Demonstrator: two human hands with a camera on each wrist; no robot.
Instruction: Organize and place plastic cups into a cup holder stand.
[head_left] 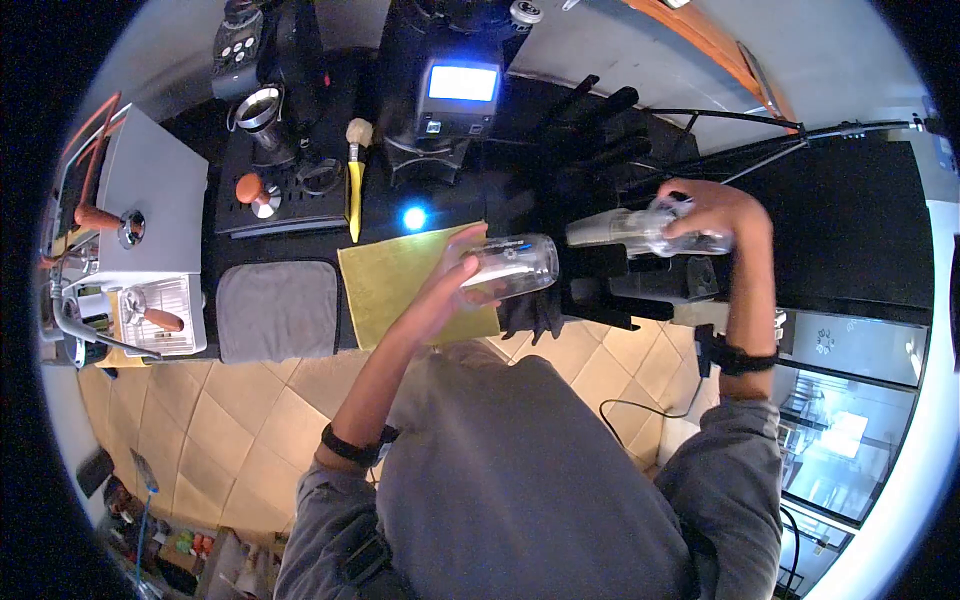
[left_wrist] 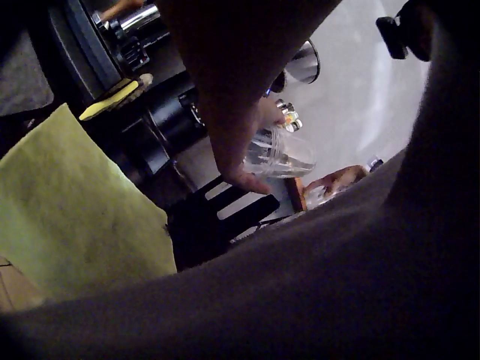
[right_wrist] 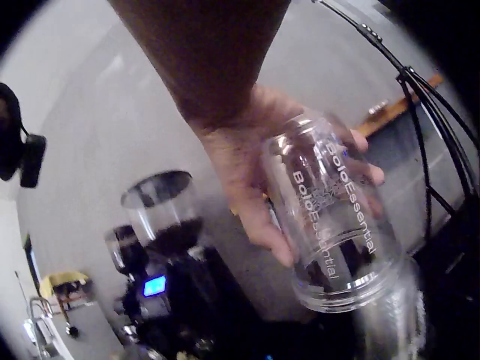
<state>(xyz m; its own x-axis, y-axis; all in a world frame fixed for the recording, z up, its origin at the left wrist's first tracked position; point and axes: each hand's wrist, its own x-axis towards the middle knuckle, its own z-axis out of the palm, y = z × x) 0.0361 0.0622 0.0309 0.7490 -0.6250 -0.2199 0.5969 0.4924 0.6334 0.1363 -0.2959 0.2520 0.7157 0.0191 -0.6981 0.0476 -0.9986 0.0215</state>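
Yellow cloth (head_left: pixel 385 290) lies on the tabletop (head_left: pixel 840 240) below my left hand (head_left: pixel 445 280), whose thumb and fingers curl round a clear tumbler (head_left: pixel 525 265). The tumbler's long axis runs sideways, one end toward my right hand (head_left: pixel 735 215). That hand, well apart, grips a printed BoloEssential cup (right_wrist: pixel 330 225); another clear cup (right_wrist: pixel 394 319) shows just past its lower end, contact unclear. The right hand is nearer that one. Farther off, a grinder screen (head_left: pixel 462 82) glows.
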